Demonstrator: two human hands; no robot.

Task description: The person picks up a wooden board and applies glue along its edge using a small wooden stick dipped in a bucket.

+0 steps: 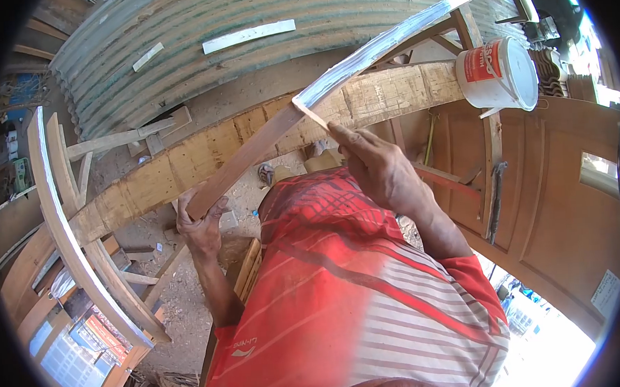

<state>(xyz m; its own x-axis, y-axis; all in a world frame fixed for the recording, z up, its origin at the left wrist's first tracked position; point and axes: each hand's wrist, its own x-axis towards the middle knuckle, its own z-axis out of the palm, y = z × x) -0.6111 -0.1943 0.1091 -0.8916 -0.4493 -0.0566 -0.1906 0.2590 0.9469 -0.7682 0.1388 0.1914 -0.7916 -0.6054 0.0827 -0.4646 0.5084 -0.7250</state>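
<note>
My left hand (202, 222) is closed around the lower end of a long wooden strip (253, 149), which slants up to the right over a wooden beam (218, 142). The strip's upper part carries a white coating (379, 45); its lower part is bare brown wood. A thin wooden stick (311, 116) is pinched in my right hand (371, 160). The stick's tip touches the strip where the white coating ends. To the right, a white bucket (519, 74) with a red label lies tipped on its side on the beam's end.
Corrugated metal sheeting (179, 40) lies beyond the beam, with two white-coated pieces (248, 36) on it. A curved frame piece (70, 238) with a white edge stands at left. A wooden panelled door (552, 183) is at right.
</note>
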